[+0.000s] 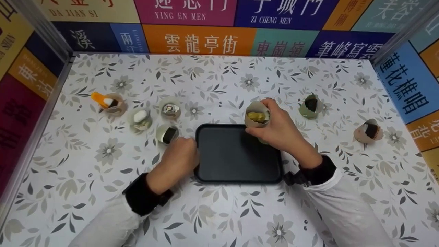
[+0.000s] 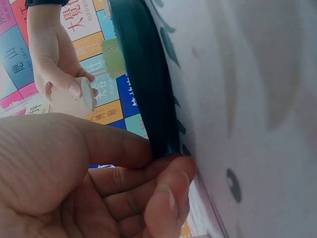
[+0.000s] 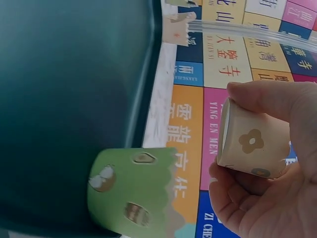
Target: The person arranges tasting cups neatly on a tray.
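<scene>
My right hand holds a beige paper cup with a flower print, thumb and fingers around its sides. A yellow-topped sushi piece sits inside this cup, which is raised above the back right part of a dark rectangular tray. On the tray stands a green patterned paper cup, mostly hidden beneath my right hand in the head view. My left hand pinches the tray's left rim between thumb and fingers, as the left wrist view shows.
Left of the tray stand several small cups with sushi pieces, among them an orange-topped one and a white-topped one. To the right are a green cup and a pinkish cup. Colourful lettered panels border the flowered table.
</scene>
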### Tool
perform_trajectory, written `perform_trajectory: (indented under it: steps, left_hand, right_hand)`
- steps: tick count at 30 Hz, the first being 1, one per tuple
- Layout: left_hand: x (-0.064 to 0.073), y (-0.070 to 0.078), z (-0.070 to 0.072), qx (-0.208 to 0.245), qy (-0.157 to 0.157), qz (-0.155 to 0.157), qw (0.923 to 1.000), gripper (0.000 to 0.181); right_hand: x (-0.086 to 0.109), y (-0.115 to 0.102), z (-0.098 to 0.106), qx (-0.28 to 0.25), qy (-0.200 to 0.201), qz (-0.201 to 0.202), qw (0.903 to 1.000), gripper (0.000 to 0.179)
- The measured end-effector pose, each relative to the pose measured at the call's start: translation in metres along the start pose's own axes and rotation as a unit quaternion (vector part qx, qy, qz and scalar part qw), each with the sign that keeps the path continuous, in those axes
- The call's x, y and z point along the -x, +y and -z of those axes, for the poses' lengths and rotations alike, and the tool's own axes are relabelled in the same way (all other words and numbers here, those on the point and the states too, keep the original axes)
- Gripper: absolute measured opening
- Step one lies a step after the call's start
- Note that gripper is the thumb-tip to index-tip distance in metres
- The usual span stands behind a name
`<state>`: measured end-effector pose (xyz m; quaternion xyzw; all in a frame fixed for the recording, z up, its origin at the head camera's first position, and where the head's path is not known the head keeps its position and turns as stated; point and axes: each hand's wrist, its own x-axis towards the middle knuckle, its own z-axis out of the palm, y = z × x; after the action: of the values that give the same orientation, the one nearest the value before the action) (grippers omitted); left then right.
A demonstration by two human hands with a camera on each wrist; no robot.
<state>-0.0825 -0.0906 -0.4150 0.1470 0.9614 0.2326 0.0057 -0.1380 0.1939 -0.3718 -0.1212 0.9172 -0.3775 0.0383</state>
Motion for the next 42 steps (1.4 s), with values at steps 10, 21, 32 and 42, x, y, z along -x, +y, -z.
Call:
perform_trajectory:
  steps: [10, 21, 32, 42]
  left_hand:
    - [0.000, 0.000, 0.000, -0.006, 0.000, -0.003, 1.0000, 0.026]
    - [0.000, 0.002, 0.001, -0.009, 0.005, -0.001, 0.9999, 0.024]
    - [0.000, 0.002, 0.001, -0.010, -0.004, 0.009, 0.9999, 0.026]
    - [-0.001, 0.001, 0.001, -0.008, -0.002, 0.005, 1.0000, 0.030]
  right_hand:
    - [-0.006, 0.004, -0.016, 0.028, -0.014, 0.031, 0.9990, 0.068]
    - [-0.012, 0.010, -0.019, 0.076, -0.029, 0.124, 0.9890, 0.068]
    - [-0.020, 0.019, -0.015, 0.090, -0.089, 0.129, 0.9836, 0.065]
    - [-0.025, 0.026, -0.016, 0.114, -0.099, 0.158, 0.9757, 0.064]
